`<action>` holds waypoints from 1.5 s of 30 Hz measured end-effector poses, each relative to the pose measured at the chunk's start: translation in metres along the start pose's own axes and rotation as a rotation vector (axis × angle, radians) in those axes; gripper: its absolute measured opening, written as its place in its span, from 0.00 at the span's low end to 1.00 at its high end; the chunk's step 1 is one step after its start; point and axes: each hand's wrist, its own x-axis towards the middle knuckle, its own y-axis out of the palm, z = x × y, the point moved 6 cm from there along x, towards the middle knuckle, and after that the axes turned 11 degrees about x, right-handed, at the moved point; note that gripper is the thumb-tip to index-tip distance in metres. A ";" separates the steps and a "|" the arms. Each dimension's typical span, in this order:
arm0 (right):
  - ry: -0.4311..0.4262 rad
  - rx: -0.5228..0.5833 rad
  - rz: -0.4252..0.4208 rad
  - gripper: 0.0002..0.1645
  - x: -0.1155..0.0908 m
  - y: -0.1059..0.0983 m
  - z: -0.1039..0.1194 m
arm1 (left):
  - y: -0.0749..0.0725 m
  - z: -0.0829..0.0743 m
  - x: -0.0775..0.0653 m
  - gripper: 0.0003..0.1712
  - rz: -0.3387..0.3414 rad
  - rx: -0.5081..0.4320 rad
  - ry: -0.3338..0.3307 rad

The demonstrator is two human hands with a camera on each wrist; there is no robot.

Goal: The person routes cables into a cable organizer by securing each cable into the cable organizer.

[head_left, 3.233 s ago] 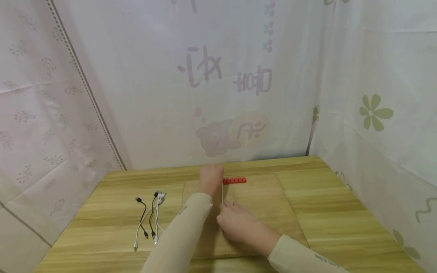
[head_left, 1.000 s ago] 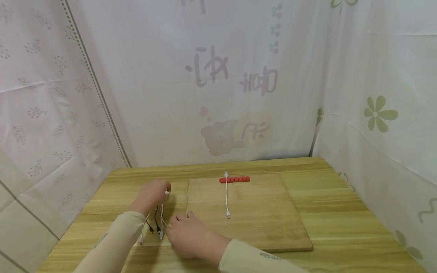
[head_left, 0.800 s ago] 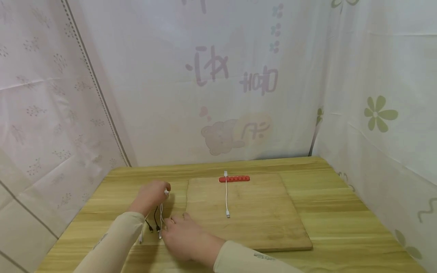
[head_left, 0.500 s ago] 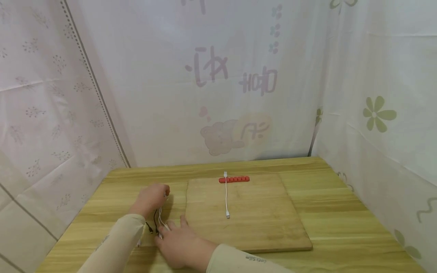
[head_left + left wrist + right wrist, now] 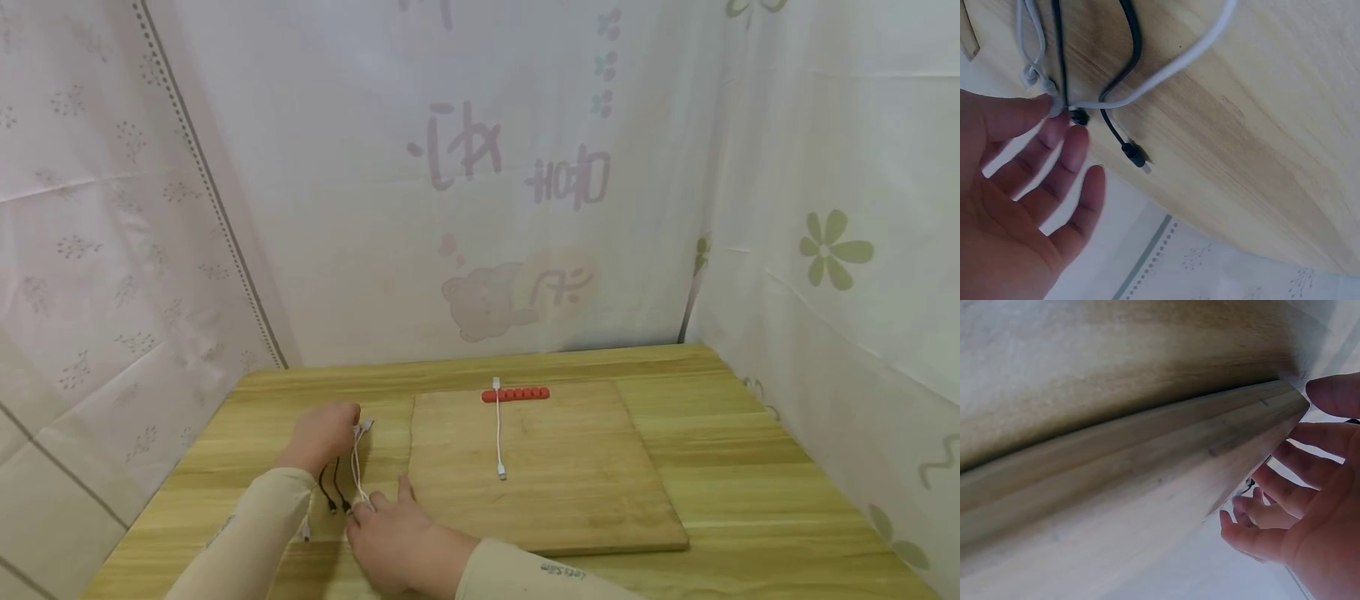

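Thumb and index finger of my left hand (image 5: 322,437) pinch the end of a white USB cable (image 5: 1147,84), seen closely in the left wrist view. A black cable (image 5: 1132,50) passes behind that white one, its small plug lying on the table. Two white cables (image 5: 357,471) run from beside the left hand down to my right hand (image 5: 397,542), whose loosely bent fingers rest at their lower ends. In the right wrist view the thumb and fingers stand apart near the board's corner. Another white cable (image 5: 498,437) lies across the red cable clip strip (image 5: 525,394).
The wooden board (image 5: 585,483) lies on the wood-grain table (image 5: 750,483), to the right of the cables. A white connector (image 5: 306,531) sticks out beside the left sleeve. Patterned curtains (image 5: 360,208) hang behind and at both sides.
Both hands have gone from the clip strip to the cables at left, leaving one white cable on the strip. Lately the right hand slid left; the left shifted slightly left, baring white plugs.
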 end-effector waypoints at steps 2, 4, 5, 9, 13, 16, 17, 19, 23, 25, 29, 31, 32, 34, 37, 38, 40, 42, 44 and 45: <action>-0.013 -0.012 -0.004 0.27 -0.001 0.000 0.001 | 0.002 0.001 0.000 0.06 0.009 0.016 -0.004; -0.024 -0.020 -0.010 0.25 -0.001 0.000 0.001 | 0.005 0.001 0.000 0.06 0.028 0.016 -0.011; -0.028 -0.024 -0.014 0.24 -0.002 0.000 0.001 | 0.007 0.001 0.000 0.06 0.040 0.009 -0.015; -0.034 -0.019 -0.033 0.21 -0.002 -0.001 0.000 | 0.009 0.000 0.000 0.08 0.078 -0.018 -0.023; -0.031 -0.031 -0.062 0.15 -0.003 -0.003 -0.002 | 0.006 -0.003 0.000 0.09 0.103 -0.040 -0.017; -0.027 -0.043 -0.082 0.10 -0.003 -0.003 -0.003 | 0.003 -0.004 0.000 0.10 0.118 -0.066 -0.009; -0.027 -0.045 -0.085 0.09 -0.003 -0.003 -0.003 | 0.002 -0.004 0.000 0.08 0.117 -0.070 -0.005; -0.028 -0.051 -0.093 0.07 -0.003 -0.004 -0.003 | 0.002 -0.004 0.000 0.05 0.120 -0.082 -0.004; -0.031 -0.075 -0.119 0.05 -0.002 -0.004 -0.001 | 0.002 -0.003 -0.001 0.05 0.108 -0.071 0.005; -0.032 -0.087 -0.131 0.05 -0.002 -0.004 -0.001 | 0.002 -0.003 -0.001 0.06 0.097 -0.063 0.007; -0.031 -0.093 -0.141 0.05 -0.002 -0.004 0.000 | 0.004 0.000 0.001 0.07 0.076 -0.062 -0.001; -0.033 -0.086 -0.140 0.05 -0.002 -0.004 0.000 | 0.005 0.000 0.002 0.08 0.072 -0.070 -0.009; -0.034 -0.084 -0.141 0.05 -0.002 -0.004 0.000 | 0.004 0.000 0.002 0.08 0.070 -0.072 -0.012; -0.043 -0.082 -0.138 0.05 -0.002 -0.005 0.000 | 0.004 -0.001 0.002 0.08 0.069 -0.072 -0.022; -0.053 -0.077 -0.132 0.05 -0.002 -0.006 0.000 | 0.001 -0.002 0.002 0.08 0.059 -0.064 -0.029; -0.056 -0.077 -0.128 0.05 -0.002 -0.006 0.000 | -0.001 -0.003 0.002 0.08 0.054 -0.059 -0.028; -0.060 -0.078 -0.127 0.05 -0.003 -0.007 0.000 | -0.003 -0.005 0.002 0.08 0.046 -0.052 -0.024; -0.061 -0.086 -0.133 0.05 -0.004 -0.009 -0.001 | -0.006 -0.007 0.002 0.08 0.039 -0.046 -0.018; -0.064 -0.101 -0.137 0.05 -0.005 -0.010 -0.001 | -0.009 -0.009 0.002 0.09 0.033 -0.033 -0.017; -0.066 -0.107 -0.140 0.05 -0.005 -0.011 -0.001 | -0.010 -0.009 0.003 0.09 0.029 -0.025 -0.017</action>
